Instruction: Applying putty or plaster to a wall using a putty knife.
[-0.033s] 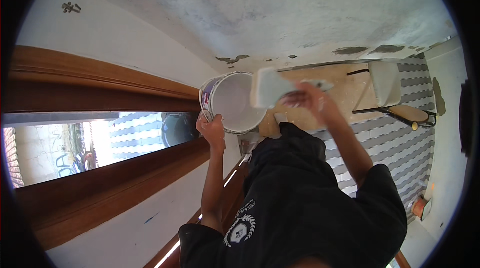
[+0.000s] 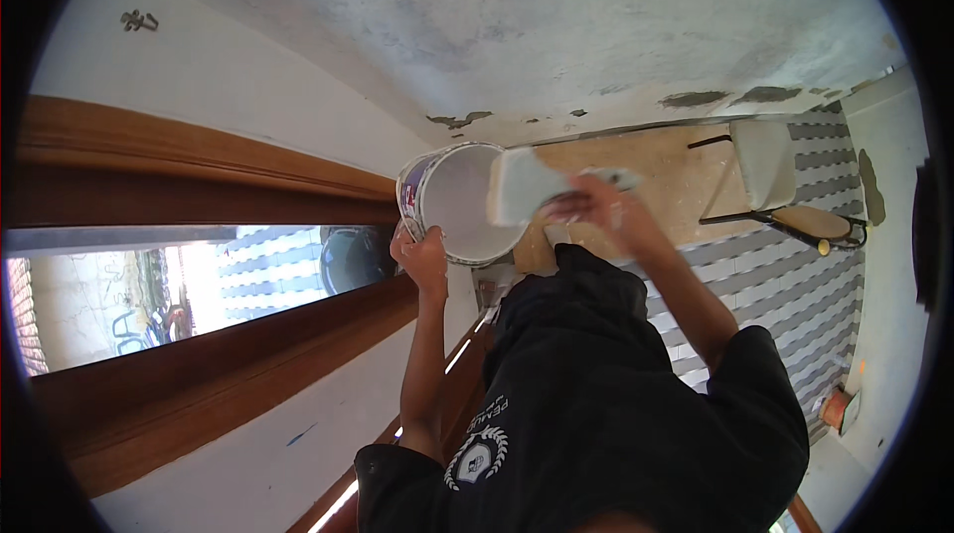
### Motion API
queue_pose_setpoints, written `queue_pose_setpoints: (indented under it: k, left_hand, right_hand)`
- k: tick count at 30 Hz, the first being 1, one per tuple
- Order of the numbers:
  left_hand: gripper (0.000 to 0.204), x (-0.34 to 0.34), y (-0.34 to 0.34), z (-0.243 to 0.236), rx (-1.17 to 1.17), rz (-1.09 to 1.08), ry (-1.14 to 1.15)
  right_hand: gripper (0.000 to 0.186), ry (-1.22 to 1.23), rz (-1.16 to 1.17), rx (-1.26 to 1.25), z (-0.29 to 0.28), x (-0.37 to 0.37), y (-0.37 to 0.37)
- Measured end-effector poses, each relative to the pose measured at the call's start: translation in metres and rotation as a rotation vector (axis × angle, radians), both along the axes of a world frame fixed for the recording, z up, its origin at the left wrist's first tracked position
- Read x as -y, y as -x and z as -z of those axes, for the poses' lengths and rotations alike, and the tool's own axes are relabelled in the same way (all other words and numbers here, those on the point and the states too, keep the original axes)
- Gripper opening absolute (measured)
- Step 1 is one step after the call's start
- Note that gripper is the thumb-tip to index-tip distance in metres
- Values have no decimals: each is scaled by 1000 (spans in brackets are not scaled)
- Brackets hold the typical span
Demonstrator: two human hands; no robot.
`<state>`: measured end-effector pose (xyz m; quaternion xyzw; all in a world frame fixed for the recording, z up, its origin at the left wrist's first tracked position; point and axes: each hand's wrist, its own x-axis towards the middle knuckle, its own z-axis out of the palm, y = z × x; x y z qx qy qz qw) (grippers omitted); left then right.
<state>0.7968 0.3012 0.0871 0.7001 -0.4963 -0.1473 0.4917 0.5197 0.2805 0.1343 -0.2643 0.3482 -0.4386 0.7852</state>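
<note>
My left hand [image 2: 421, 255] is closed on the near left rim of a white paint bucket [image 2: 409, 185], which is tilted so that its pale inside shows. In my right hand [image 2: 608, 213] is a wide paintbrush [image 2: 522, 190], gripped by its handle. The brush's broad pale head points left and overlaps the bucket's right edge from above. Whether the bristles touch the bucket or anything in it, I cannot tell. White smears mark the fingers of both hands.
Ahead is a whitish wall [image 2: 477, 46] with grey patches low down. A brown wooden window frame [image 2: 199, 165] runs along the left. To the right, a chair [image 2: 765, 170] and a black-framed stool-like seat [image 2: 815, 225] stand near a tan floor covering [image 2: 661, 151] and patterned tiles [image 2: 755, 285].
My right hand and the paintbrush have shifted slightly left, so the brush head overlaps more of the bucket's mouth. My left hand and the bucket have stayed put.
</note>
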Motion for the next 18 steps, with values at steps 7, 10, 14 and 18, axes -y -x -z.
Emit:
queue_pose_setpoints:
  k: [7,10,14,18]
  left_hand:
    - [20,8,40,15,-3,119,53]
    - [21,8,57,14,-48,159,38]
    - [15,6,65,14,45,198,0]
    - [14,14,72,8,6,219,112]
  right_hand:
    - [33,9,-58,-314,118,16,-94]
    - [26,209,22,-821,144,29,-112]
    - [33,306,25,-867,135,37,-118]
    - [43,400,111,-811,150,44,-125]
